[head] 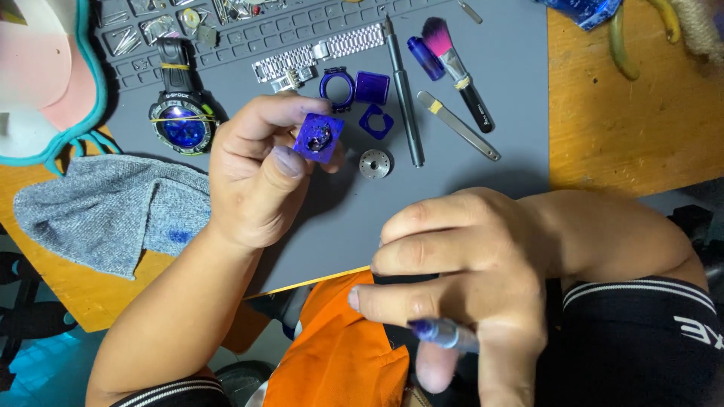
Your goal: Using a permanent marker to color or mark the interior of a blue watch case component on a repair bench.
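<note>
My left hand pinches a small square purple part between thumb and fingers, raised just over the grey work mat. My right hand is low in the frame, near my lap, fingers curled around a thin pen-like tool with a purple-stained tip. It rests over an orange cloth. Beyond the left hand, on the mat, lie a purple ring bezel, a purple square cap, a purple square frame and a small round metal disc.
A black watch with a blue dial lies at the mat's left. A metal bracelet, a dark screwdriver, a pink-tipped brush, a flat metal tool and a purple vial lie further back. A grey cloth covers the wooden table's left.
</note>
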